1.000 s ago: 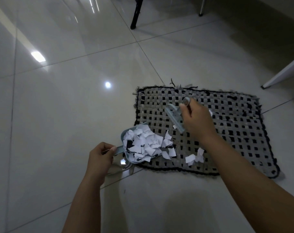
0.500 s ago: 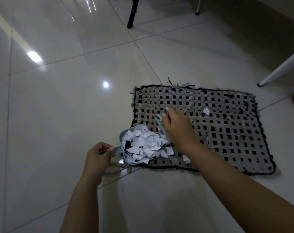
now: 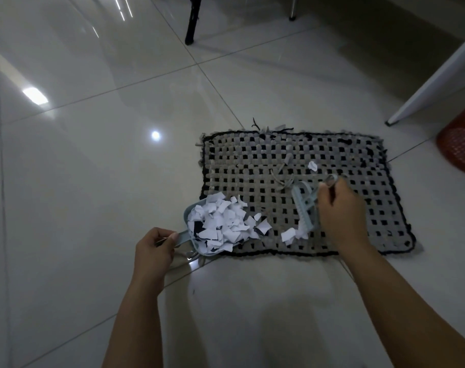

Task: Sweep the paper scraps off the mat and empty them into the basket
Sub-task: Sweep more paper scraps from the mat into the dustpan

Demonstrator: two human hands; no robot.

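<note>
A grey and black woven mat [image 3: 332,155] lies on the tiled floor. My left hand [image 3: 153,248] grips the handle of a pale blue dustpan [image 3: 193,247] resting on the mat's near left corner, heaped with white paper scraps [image 3: 220,224]. My right hand [image 3: 340,208] holds a small pale blue brush [image 3: 303,208], bristles down on the mat to the right of the pan. A few scraps [image 3: 292,235] lie at the brush's tip, and one scrap [image 3: 312,165] lies farther back. A red mesh basket [image 3: 462,144] stands at the right edge.
A white slanted furniture leg [image 3: 428,83] meets the floor just behind the basket. A black chair leg [image 3: 193,22] and a metal leg [image 3: 292,9] stand at the far side. Glossy floor tiles [image 3: 80,181] surround the mat.
My right hand swept the brush up against the dustpan, then drew it back right across the mat to the loose scraps. The left hand and pan stayed put.
</note>
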